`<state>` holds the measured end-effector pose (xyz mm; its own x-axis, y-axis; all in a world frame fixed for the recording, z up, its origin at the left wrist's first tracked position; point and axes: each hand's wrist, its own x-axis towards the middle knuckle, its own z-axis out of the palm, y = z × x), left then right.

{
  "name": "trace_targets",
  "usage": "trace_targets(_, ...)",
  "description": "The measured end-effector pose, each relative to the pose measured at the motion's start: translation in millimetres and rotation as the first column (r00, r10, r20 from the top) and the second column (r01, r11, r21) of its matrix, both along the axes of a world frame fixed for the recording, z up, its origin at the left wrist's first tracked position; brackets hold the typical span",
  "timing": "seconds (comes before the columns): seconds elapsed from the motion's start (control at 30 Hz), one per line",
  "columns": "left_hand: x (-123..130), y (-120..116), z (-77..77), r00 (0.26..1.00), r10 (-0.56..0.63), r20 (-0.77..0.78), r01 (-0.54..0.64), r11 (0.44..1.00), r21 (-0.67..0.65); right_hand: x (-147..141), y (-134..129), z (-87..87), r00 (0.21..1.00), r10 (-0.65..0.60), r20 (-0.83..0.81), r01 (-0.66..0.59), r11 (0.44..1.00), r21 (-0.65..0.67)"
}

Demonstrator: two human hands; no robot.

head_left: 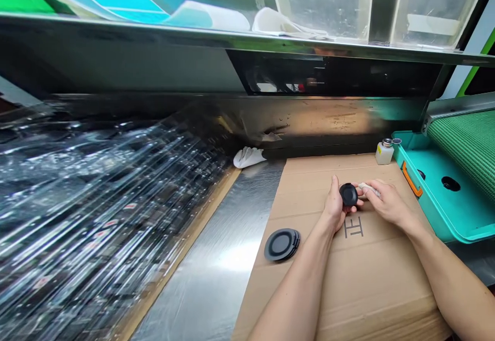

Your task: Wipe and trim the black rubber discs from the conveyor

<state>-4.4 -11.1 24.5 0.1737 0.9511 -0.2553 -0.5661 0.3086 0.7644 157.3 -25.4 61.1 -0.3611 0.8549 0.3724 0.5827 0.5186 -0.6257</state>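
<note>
My left hand (334, 204) holds a round black disc (348, 195) upright between its fingers and thumb, above a flattened cardboard box (371, 279). My right hand (389, 201) pinches a white cloth (367, 190), and the cloth touches the disc's right edge. A short stack of similar black discs (281, 244) lies on the cardboard to the left of my left wrist, apart from both hands.
A small white bottle with a metal pump top (384, 152) stands behind the cardboard. A teal tray with an orange handle (448, 191) lies to the right. A steel tabletop (216, 248) runs left, beside rows of clear plastic-wrapped items (96, 201). A crumpled white glove (248, 157) lies at the back.
</note>
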Motion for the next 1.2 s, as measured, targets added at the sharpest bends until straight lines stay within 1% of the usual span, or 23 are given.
trace_targets(0.07,3.1,-2.9,-0.8,0.999,-0.044,-0.022,0.043,0.999,-0.015,-1.8,0.1,-3.1,0.999,-0.017,0.032,0.016,0.999,0.049)
trace_targets(0.13,6.1,-5.5,-2.5,0.997,-0.051,-0.052,0.05,0.998,-0.022,-4.1,-0.5,-5.0,0.996,-0.034,0.079,0.027,0.996,0.083)
trace_targets(0.3,11.1,-8.4,-7.1,0.988,0.034,-0.151,-0.036,0.999,-0.007,-8.3,-0.7,-11.0,0.962,-0.066,0.265,0.029,0.99,0.139)
trace_targets(0.4,12.4,-8.5,-7.2,0.984,0.008,-0.18,-0.005,1.0,0.017,-8.4,0.3,-15.1,0.927,-0.099,0.361,0.033,0.982,0.184)
trace_targets(0.5,13.2,-8.7,-5.2,0.975,-0.031,-0.22,0.036,0.999,0.018,-7.1,0.5,-16.7,0.881,-0.178,0.439,0.075,0.968,0.241)
trace_targets(0.6,13.5,-9.7,-2.6,0.963,-0.068,-0.261,0.072,0.997,0.004,-6.1,0.2,-16.4,0.855,-0.222,0.469,0.094,0.955,0.282)
trace_targets(0.73,13.0,-11.1,-0.9,0.942,-0.133,-0.307,0.14,0.99,0.0,-6.9,1.2,-16.3,0.877,-0.196,0.439,0.06,0.95,0.305)
trace_targets(0.8,12.8,-10.7,-1.1,0.932,-0.162,-0.326,0.17,0.986,-0.004,-8.0,2.2,-15.9,0.878,-0.177,0.445,0.043,0.955,0.294)
trace_targets(0.87,12.7,-9.4,-1.4,0.919,-0.186,-0.348,0.188,0.982,-0.027,-8.2,3.0,-15.1,0.862,-0.168,0.478,0.04,0.963,0.266)
trace_targets(1.0,12.1,-5.6,-0.8,0.91,-0.223,-0.351,0.206,0.975,-0.084,-2.2,5.3,-13.1,0.829,-0.175,0.532,0.09,0.979,0.181)
trace_targets(1.03,12.0,-4.8,-0.5,0.912,-0.226,-0.341,0.204,0.974,-0.101,0.5,6.1,-12.7,0.837,-0.172,0.52,0.107,0.982,0.153)
trace_targets(1.1,11.9,-3.4,0.1,0.913,-0.232,-0.334,0.196,0.971,-0.139,5.8,7.7,-11.9,0.879,-0.172,0.444,0.139,0.985,0.107)
trace_targets(1.17,12.2,-2.7,0.3,0.909,-0.239,-0.341,0.194,0.968,-0.16,8.9,8.8,-11.4,0.932,-0.144,0.332,0.128,0.989,0.07)
trace_targets(1.2,12.5,-2.6,0.4,0.906,-0.245,-0.344,0.2,0.967,-0.16,9.4,9.1,-11.4,0.951,-0.113,0.287,0.101,0.993,0.055)
